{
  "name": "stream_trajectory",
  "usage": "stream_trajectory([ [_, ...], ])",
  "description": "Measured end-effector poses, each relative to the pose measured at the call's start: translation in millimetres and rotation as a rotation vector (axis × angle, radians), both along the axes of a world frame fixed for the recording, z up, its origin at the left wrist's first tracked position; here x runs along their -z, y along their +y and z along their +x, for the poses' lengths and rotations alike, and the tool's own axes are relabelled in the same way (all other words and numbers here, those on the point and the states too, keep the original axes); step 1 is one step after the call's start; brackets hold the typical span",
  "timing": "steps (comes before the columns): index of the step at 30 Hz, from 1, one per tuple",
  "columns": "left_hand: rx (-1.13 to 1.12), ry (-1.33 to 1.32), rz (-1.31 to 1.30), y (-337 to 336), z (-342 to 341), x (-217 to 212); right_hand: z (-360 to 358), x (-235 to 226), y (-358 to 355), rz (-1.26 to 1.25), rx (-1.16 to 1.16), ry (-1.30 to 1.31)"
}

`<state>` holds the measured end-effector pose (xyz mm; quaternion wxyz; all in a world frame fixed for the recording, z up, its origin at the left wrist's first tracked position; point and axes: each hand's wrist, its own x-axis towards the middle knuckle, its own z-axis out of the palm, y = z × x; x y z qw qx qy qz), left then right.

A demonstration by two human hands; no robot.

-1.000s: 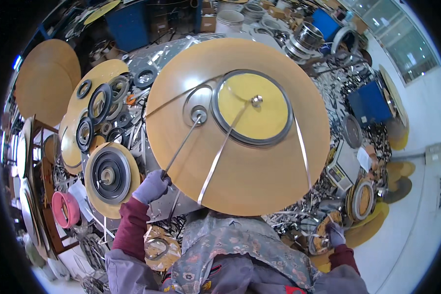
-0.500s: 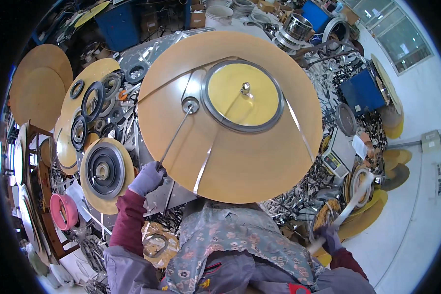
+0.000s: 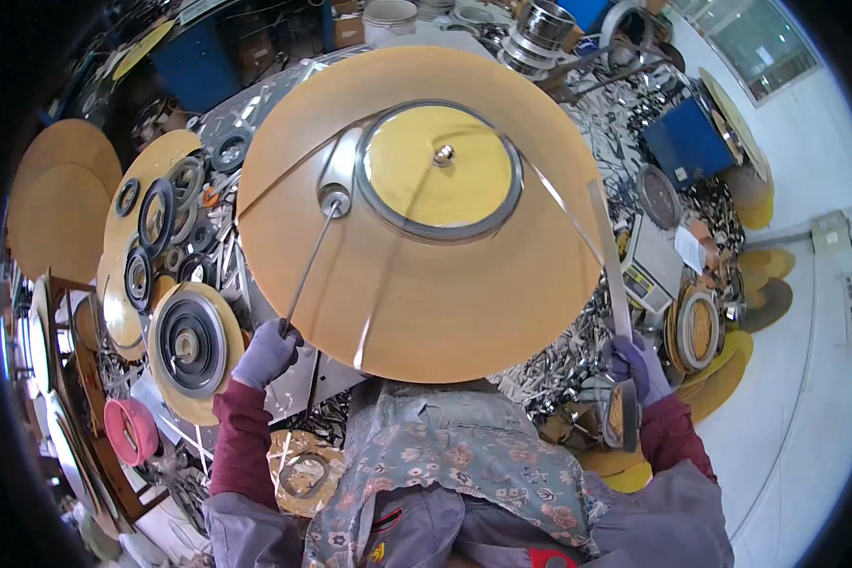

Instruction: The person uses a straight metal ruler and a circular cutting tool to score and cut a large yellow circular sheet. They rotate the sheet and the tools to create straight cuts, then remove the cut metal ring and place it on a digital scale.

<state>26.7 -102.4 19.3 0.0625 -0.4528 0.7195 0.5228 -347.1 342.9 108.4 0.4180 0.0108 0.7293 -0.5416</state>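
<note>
My left hand [image 3: 267,356], in a grey-purple glove, is closed around the near end of a thin metal rod [image 3: 310,270]. The rod's far end meets a small round metal piece [image 3: 334,201] on a large tan disc [image 3: 426,312]. On the disc lies a dark grey ring [image 3: 442,233] around a yellow round plate [image 3: 417,180] with a shiny metal knob [image 3: 443,155] at its middle. Thin metal bands cross the disc. Off its right edge, my gloved right hand [image 3: 637,367] grips a long flat metal strip [image 3: 610,260], which stands up along the rim.
Dark rings [image 3: 157,214] and a yellow disc with a black grooved ring [image 3: 191,339] lie on the left. A pink tub [image 3: 131,431] stands lower left. On the right are a scale [image 3: 648,265], a blue box [image 3: 688,142] and heaped metal scraps [image 3: 577,350].
My right hand has come up and inward with the strip, which swung from outside right to beside the disc's rim. My left hand stays on the rod; the whole view has shifted slightly.
</note>
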Motion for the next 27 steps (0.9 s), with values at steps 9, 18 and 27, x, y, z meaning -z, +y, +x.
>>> stream_trajectory([
  [9, 0.089, -0.11, -0.138, -6.3, -13.5, -17.3, -155.8, 38.7, -120.8, 0.145, -0.238, 0.339],
  [18, 0.108, -0.039, -0.106, 9.4, 8.8, -12.1, -56.6, -18.7, 5.4, 0.353, -0.418, -0.058],
  [27, 0.072, 0.025, -0.235, 22.7, 8.7, -5.6, 84.9, 24.1, -194.0, -0.033, -0.45, -0.087],
])
